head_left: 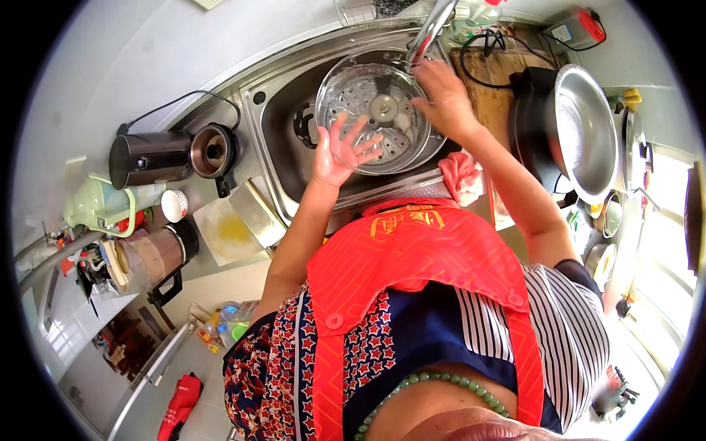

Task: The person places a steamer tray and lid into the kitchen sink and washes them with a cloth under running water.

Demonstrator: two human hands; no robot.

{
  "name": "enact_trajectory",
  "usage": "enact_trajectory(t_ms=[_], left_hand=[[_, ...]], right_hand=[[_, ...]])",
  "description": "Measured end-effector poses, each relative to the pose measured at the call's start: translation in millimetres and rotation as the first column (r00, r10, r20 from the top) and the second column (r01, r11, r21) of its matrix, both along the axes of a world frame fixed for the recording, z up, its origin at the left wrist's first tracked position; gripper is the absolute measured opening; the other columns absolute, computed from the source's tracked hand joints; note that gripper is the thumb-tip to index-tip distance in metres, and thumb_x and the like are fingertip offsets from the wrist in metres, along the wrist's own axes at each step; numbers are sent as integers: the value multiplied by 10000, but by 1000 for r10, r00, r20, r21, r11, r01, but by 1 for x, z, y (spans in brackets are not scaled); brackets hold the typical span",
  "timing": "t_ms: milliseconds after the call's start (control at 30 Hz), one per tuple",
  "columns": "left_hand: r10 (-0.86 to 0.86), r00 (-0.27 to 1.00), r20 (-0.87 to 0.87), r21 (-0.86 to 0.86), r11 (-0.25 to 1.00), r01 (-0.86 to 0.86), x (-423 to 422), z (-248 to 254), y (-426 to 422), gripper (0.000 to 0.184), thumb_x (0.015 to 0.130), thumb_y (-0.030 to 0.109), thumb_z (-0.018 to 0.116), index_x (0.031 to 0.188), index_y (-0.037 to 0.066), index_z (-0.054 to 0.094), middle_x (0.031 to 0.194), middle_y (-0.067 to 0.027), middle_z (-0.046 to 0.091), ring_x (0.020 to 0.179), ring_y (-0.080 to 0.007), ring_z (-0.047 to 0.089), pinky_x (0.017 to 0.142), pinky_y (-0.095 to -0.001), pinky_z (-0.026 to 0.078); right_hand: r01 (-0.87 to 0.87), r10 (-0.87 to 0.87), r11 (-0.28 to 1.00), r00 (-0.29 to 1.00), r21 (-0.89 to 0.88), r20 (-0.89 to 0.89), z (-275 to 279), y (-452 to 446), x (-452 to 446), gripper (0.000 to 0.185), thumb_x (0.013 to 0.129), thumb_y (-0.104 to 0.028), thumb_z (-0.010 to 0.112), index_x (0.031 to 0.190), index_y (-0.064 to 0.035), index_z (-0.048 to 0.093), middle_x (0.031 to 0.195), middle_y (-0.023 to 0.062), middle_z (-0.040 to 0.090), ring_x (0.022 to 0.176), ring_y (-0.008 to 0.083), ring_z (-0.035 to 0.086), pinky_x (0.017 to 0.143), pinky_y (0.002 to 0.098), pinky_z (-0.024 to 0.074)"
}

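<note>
My left hand point(346, 152) is palm up with its fingers spread, at the left edge of a clear round bowl point(333, 77) in the steel sink point(283, 173). A perforated metal disc point(384, 108) with a centre knob shows through the bowl. Whether the left fingers touch the rim, I cannot tell. My right hand point(446, 101) reaches over the bowl's right side, just below the faucet point(434, 29), thumb and fingers apart. Nothing shows in either hand. A pink cloth point(460, 175) lies on the sink's front edge.
Left of the sink are a dark metal appliance point(151, 159), a grinder-like cup point(213, 150) and a pale green pitcher point(95, 202). On the right stand a wooden cutting board point(485, 77) with a black cable and a large metal basin point(586, 132) tilted on a dark pot.
</note>
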State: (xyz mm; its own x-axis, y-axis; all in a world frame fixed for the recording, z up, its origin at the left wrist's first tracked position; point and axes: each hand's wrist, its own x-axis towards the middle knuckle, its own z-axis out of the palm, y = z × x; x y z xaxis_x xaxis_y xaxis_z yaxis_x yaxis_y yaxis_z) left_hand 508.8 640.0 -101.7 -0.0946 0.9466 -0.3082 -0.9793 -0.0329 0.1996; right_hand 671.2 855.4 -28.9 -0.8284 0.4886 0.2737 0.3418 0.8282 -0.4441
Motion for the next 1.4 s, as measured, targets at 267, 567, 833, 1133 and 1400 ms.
enact_trajectory(t_ms=[267,567,833,1133,1400], left_hand=[[-95,988,121,158,985,75,-7,-47,18,622,853,614,357,1361,256,368,1438,-118,327,1253,-535,290,1027,-641,241],[-84,996,26,22,996,83,-28,-83,48,486,901,516,426,1275,213,495,1317,-133,490,1188,-428,455,1000,-524,359],[-74,974,-212,-53,996,65,-56,-50,42,473,916,467,414,1287,182,481,1345,-122,457,1241,-461,373,1037,-541,313],[58,950,-308,-89,992,-89,-48,0,10,546,879,480,490,1287,123,436,1293,-130,475,1216,-461,399,1019,-566,333],[79,951,-298,-69,992,-104,-43,54,-9,626,908,486,430,1294,-5,380,1284,-216,446,1190,-466,420,1003,-526,367]], right_hand=[[-59,-170,-235,985,-970,-18,-23,5,50,634,874,-195,578,1420,-124,264,1297,162,479,1054,314,583,784,372,528],[-136,-262,-159,961,-978,-91,-49,2,60,600,881,-141,565,1414,-162,292,1299,138,487,1038,287,592,811,374,523],[-200,-379,-217,919,-955,-107,-96,9,39,501,878,-28,552,1347,-114,401,1214,122,559,963,278,633,802,370,536],[-173,-445,-292,895,-941,-26,-107,-1,4,359,861,-86,602,1206,-86,506,1136,120,603,894,281,658,748,373,551],[-231,-346,-432,935,-872,-76,-91,-13,6,359,909,-115,509,1256,-60,432,1192,125,570,896,248,660,693,295,577]])
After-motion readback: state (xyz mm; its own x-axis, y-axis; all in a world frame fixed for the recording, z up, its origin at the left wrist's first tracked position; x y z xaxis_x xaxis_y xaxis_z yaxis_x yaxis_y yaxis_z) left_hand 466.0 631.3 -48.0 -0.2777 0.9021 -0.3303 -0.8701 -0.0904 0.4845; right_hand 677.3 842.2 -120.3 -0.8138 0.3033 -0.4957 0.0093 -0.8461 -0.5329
